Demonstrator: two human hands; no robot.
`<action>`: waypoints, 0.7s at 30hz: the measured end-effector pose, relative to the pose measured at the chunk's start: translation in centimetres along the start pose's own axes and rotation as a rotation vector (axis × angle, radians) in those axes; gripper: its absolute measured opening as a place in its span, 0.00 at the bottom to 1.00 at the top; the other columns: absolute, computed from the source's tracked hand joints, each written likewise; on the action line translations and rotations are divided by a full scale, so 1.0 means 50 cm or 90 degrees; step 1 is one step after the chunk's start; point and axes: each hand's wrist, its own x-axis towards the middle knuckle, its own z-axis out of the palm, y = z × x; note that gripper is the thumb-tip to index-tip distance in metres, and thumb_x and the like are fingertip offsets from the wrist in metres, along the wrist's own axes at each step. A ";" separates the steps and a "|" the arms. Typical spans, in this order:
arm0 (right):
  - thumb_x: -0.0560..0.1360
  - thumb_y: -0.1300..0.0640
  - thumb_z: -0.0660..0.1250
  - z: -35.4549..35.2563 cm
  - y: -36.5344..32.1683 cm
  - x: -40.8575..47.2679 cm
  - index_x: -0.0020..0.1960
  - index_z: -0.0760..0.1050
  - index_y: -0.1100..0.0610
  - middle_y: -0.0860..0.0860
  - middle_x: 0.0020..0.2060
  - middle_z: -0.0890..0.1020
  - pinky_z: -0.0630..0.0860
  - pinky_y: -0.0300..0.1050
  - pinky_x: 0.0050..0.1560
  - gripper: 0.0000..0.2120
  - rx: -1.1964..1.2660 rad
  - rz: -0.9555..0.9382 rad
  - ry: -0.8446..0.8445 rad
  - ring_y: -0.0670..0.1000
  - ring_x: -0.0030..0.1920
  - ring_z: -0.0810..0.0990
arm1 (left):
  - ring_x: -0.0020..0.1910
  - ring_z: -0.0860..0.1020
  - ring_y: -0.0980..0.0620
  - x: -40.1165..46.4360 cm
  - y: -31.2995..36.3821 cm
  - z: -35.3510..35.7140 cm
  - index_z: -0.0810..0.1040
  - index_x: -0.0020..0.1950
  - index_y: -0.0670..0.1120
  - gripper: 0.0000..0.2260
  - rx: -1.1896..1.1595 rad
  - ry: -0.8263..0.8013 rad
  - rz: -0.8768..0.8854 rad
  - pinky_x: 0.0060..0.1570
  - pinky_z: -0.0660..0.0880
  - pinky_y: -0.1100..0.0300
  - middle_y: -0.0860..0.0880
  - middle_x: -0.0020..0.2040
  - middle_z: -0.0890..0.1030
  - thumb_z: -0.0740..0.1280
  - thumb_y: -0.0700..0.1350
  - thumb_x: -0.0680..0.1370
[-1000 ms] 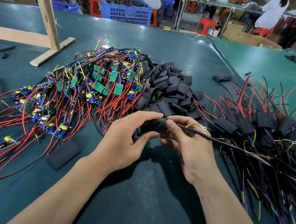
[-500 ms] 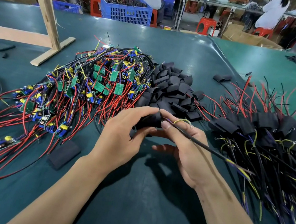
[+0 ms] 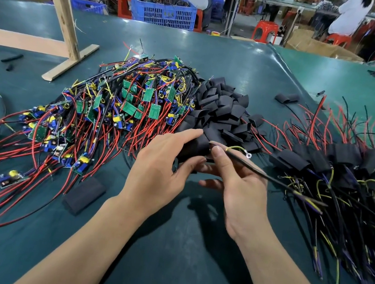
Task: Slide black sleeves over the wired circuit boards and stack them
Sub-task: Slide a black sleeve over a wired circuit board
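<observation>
My left hand (image 3: 160, 169) grips a black sleeve (image 3: 197, 144) over a circuit board, just above the table's middle. My right hand (image 3: 236, 185) pinches that board's black cable (image 3: 273, 180), which runs off to the right, with a yellow ring-terminal wire (image 3: 239, 148) beside my thumb. The board itself is hidden inside the sleeve. A heap of bare green boards with red and black wires (image 3: 103, 114) lies to the left. Loose black sleeves (image 3: 223, 108) are piled behind my hands. Sleeved boards (image 3: 339, 159) lie stacked at the right with their wires spread out.
One flat black sleeve (image 3: 83, 195) lies alone at the near left. A wooden frame (image 3: 60, 25) stands at the back left of the green table (image 3: 189, 251). A blue crate (image 3: 162, 10), red stools and seated people are beyond the table's far edge.
Both hands have lifted slightly with the sleeved board. My right hand has opened its lower fingers and tilted the cable downward to the right; the yellow ring terminal now shows above it.
</observation>
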 end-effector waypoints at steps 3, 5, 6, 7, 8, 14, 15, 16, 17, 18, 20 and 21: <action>0.77 0.60 0.70 0.000 -0.001 -0.001 0.42 0.84 0.53 0.53 0.38 0.86 0.78 0.40 0.30 0.07 -0.011 -0.008 0.018 0.53 0.38 0.85 | 0.56 0.81 0.46 -0.001 -0.001 0.001 0.78 0.65 0.39 0.19 -0.016 -0.001 -0.003 0.56 0.78 0.48 0.46 0.57 0.83 0.74 0.41 0.75; 0.77 0.59 0.70 -0.002 -0.002 -0.002 0.42 0.84 0.56 0.54 0.38 0.86 0.77 0.40 0.29 0.06 -0.023 -0.001 0.020 0.53 0.38 0.85 | 0.55 0.81 0.46 -0.003 0.001 0.002 0.78 0.65 0.39 0.19 -0.018 -0.003 0.000 0.55 0.78 0.49 0.46 0.57 0.83 0.73 0.41 0.75; 0.77 0.58 0.70 -0.002 -0.002 -0.002 0.41 0.85 0.55 0.53 0.37 0.86 0.77 0.40 0.28 0.07 -0.028 0.006 0.019 0.52 0.37 0.84 | 0.55 0.81 0.47 -0.004 0.002 0.003 0.78 0.65 0.39 0.19 -0.019 -0.003 0.000 0.55 0.78 0.49 0.46 0.57 0.83 0.73 0.41 0.75; 0.76 0.58 0.70 -0.001 -0.002 -0.003 0.40 0.85 0.54 0.53 0.37 0.86 0.76 0.40 0.28 0.08 -0.031 0.010 0.014 0.51 0.37 0.84 | 0.55 0.81 0.47 -0.004 0.002 0.003 0.78 0.65 0.39 0.19 -0.021 -0.002 -0.001 0.55 0.78 0.50 0.46 0.57 0.83 0.74 0.41 0.75; 0.77 0.58 0.70 -0.001 -0.002 -0.004 0.40 0.85 0.54 0.52 0.36 0.85 0.76 0.40 0.28 0.08 -0.037 0.005 0.010 0.50 0.36 0.83 | 0.55 0.81 0.47 -0.003 0.002 0.003 0.78 0.65 0.39 0.19 -0.024 -0.001 -0.003 0.56 0.78 0.50 0.46 0.57 0.83 0.74 0.40 0.75; 0.78 0.58 0.69 -0.002 0.006 -0.010 0.46 0.81 0.53 0.49 0.47 0.81 0.79 0.48 0.33 0.04 -0.223 -0.159 0.008 0.52 0.42 0.82 | 0.56 0.81 0.46 -0.001 0.005 -0.005 0.78 0.65 0.38 0.19 -0.044 -0.011 -0.005 0.58 0.76 0.52 0.45 0.57 0.83 0.71 0.41 0.76; 0.78 0.59 0.69 -0.003 0.008 -0.011 0.46 0.81 0.52 0.47 0.47 0.81 0.79 0.51 0.34 0.04 -0.233 -0.167 0.001 0.53 0.42 0.82 | 0.57 0.81 0.47 -0.002 0.006 -0.005 0.77 0.65 0.38 0.18 -0.052 -0.020 -0.003 0.58 0.76 0.51 0.45 0.57 0.83 0.71 0.40 0.76; 0.77 0.59 0.69 -0.001 0.010 -0.012 0.45 0.80 0.51 0.46 0.48 0.81 0.80 0.53 0.34 0.05 -0.237 -0.167 -0.009 0.53 0.43 0.82 | 0.57 0.81 0.47 -0.003 0.007 -0.005 0.77 0.66 0.38 0.18 -0.061 -0.031 -0.002 0.59 0.76 0.50 0.45 0.58 0.82 0.70 0.39 0.76; 0.77 0.59 0.70 0.001 0.012 -0.014 0.45 0.80 0.49 0.45 0.48 0.80 0.80 0.53 0.34 0.06 -0.236 -0.163 -0.021 0.53 0.43 0.82 | 0.58 0.80 0.47 -0.004 0.007 -0.005 0.77 0.66 0.38 0.19 -0.070 -0.042 -0.002 0.59 0.77 0.49 0.45 0.58 0.82 0.70 0.37 0.75; 0.77 0.59 0.70 0.005 0.015 -0.016 0.45 0.80 0.47 0.46 0.48 0.81 0.80 0.53 0.33 0.07 -0.231 -0.152 -0.035 0.53 0.42 0.82 | 0.58 0.80 0.46 -0.004 0.007 -0.004 0.77 0.66 0.38 0.19 -0.075 -0.050 0.000 0.59 0.77 0.48 0.45 0.58 0.82 0.69 0.35 0.75; 0.77 0.58 0.70 0.012 0.021 -0.020 0.44 0.79 0.46 0.50 0.45 0.81 0.80 0.51 0.32 0.07 -0.211 -0.115 -0.040 0.52 0.39 0.81 | 0.57 0.80 0.45 -0.004 0.008 -0.004 0.77 0.65 0.38 0.19 -0.063 -0.054 0.007 0.57 0.77 0.46 0.45 0.57 0.82 0.69 0.34 0.74; 0.77 0.57 0.70 0.014 0.022 -0.020 0.44 0.80 0.47 0.51 0.42 0.82 0.78 0.49 0.32 0.06 -0.186 -0.095 -0.031 0.49 0.35 0.80 | 0.56 0.80 0.45 -0.003 0.009 -0.005 0.78 0.65 0.38 0.19 -0.048 -0.051 0.014 0.56 0.77 0.46 0.45 0.57 0.82 0.70 0.35 0.73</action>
